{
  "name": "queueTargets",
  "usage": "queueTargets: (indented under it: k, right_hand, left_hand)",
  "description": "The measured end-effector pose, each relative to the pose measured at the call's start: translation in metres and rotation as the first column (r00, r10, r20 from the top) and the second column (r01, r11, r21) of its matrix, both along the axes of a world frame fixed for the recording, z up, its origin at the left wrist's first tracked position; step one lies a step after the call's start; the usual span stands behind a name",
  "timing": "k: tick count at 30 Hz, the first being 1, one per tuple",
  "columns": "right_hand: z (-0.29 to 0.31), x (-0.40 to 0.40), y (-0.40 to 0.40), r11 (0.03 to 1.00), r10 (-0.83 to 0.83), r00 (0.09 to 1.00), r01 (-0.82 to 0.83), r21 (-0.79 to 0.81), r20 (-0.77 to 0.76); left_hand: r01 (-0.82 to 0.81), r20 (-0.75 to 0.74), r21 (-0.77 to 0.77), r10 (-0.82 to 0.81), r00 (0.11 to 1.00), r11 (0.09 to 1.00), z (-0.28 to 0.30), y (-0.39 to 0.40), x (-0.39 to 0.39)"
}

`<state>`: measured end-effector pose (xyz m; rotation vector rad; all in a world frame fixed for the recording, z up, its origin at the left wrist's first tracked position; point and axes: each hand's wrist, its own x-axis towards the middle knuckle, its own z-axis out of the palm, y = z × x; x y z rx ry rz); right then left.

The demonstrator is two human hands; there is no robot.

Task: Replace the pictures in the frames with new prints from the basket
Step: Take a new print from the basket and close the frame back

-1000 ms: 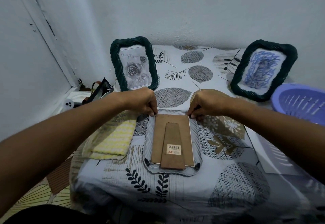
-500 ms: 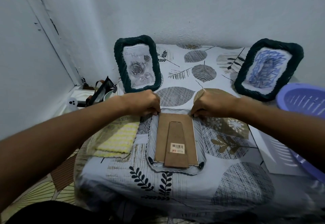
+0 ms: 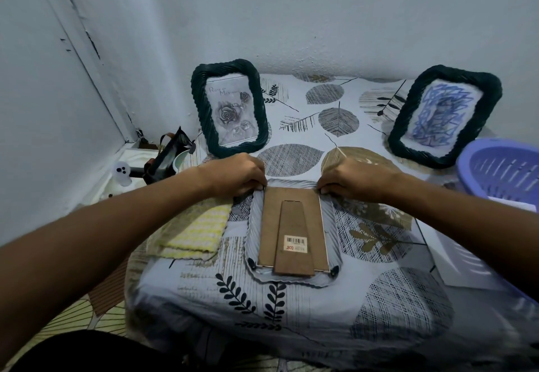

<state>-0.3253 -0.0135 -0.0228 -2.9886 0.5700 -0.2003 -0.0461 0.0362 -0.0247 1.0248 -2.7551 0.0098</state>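
A pale ribbed picture frame [image 3: 253,225] lies face down in the middle of the table, its brown backing board [image 3: 291,234] with stand and barcode sticker facing up. My left hand [image 3: 236,174] presses its fingertips at the board's far left corner. My right hand [image 3: 354,177] does the same at the far right corner. Two dark green twisted frames stand at the back: the left frame [image 3: 230,106] shows a grey rose print, the right frame [image 3: 443,115] a blue scribble drawing. A purple basket [image 3: 501,167] sits at the right edge.
A yellow and white cloth [image 3: 198,231] lies left of the flat frame. A white sheet [image 3: 460,260] lies under the basket at the right. Dark bag and small items [image 3: 166,158] crowd the left corner by the wall. The table carries a leaf-patterned cover [image 3: 291,307].
Both hands stay at the far corners of the backing board. The view has shifted slightly; the frame has not visibly moved.
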Motion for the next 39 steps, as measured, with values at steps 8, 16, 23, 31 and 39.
queueTargets:
  k: [8, 16, 23, 31, 39]
  right_hand:
    - [-0.002, 0.001, 0.006, 0.999, -0.031, 0.998, 0.032, -0.015, 0.055]
    - [-0.005, 0.002, 0.009, 0.995, -0.096, 0.992, 0.095, 0.016, 0.08]
    - [0.001, 0.001, 0.012, 0.986, -0.151, 0.988, 0.148, 0.07, 0.043]
    - [0.007, 0.003, 0.014, 0.963, -0.227, 0.974, 0.222, 0.154, 0.017]
    - [0.009, 0.003, 0.018, 0.948, -0.26, 0.966, 0.255, 0.192, 0.002]
  left_hand:
    - [-0.055, -0.05, 0.018, 0.056, 0.997, 0.998, -0.003, 0.004, 0.0]
    - [-0.095, -0.065, 0.036, 0.097, 0.993, 0.995, -0.002, 0.006, -0.004]
    - [-0.059, 0.034, 0.111, 0.055, 0.998, 0.992, 0.008, -0.003, -0.004]
    - [0.034, 0.202, 0.062, -0.045, 0.978, 0.998, 0.02, -0.006, -0.011]
    - [0.112, 0.133, 0.001, -0.111, 0.985, 0.994, 0.016, -0.005, -0.005]
